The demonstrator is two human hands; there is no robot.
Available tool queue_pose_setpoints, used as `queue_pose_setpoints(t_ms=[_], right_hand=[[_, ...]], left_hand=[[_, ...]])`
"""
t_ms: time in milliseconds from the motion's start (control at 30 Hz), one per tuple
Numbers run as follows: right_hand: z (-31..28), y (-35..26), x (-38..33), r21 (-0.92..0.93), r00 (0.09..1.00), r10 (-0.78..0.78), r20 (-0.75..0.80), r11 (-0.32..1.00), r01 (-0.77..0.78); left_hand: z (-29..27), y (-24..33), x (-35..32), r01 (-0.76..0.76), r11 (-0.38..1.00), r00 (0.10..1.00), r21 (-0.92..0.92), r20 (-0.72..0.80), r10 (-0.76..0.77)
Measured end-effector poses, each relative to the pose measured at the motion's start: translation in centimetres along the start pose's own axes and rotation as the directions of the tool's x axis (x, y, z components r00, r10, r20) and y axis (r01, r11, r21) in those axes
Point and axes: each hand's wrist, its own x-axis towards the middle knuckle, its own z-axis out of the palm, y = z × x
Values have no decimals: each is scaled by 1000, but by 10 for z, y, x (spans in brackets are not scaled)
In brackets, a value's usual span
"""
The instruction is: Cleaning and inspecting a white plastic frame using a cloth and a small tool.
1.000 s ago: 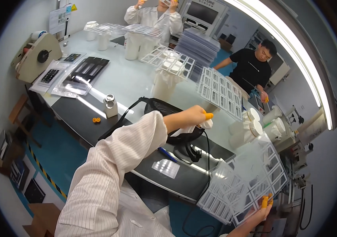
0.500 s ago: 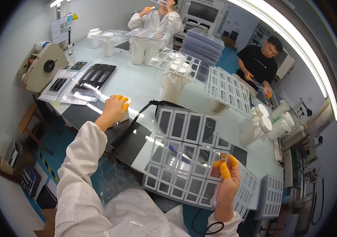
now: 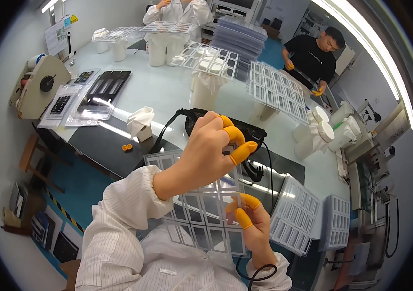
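Sheet (image 3: 194,217), seemingly edge-pinched, lies left of right hand (image 3: 257,230).

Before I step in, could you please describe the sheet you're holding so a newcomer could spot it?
Find the big pale table, then the stack of sheets at its near right. Just left is a clear sheet with rows of pale-framed windows. Unlike the stack, it is held in the right hand, its top behind the left hand.

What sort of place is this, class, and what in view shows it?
Probably a factory workroom: the person's right hand wears orange finger covers and holds a clear sheet of rectangular frames, and a tall stack of plastic sheets stands farther back.
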Motion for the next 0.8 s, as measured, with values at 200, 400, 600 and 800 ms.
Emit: queue_pose_setpoints(t_ms=[200,400,600,800], right_hand=[[-2,14,-20,-9,990,86,-110,996,-87],[-3,21,-24,15,983,114,-146,994,-113],[-2,22,-24,13,980,117,-161,993,-117],[-1,21,-22,-18,982,111,-154,993,-115]], left_hand=[[19,-20,-16,206,961,953,-187,262,-153],[15,-34,-20,379,879,828,-291,531,-181],[4,-28,-26,404,832,861,-379,464,-206],[2,-22,-34,-308,914,950,263,130,283]])
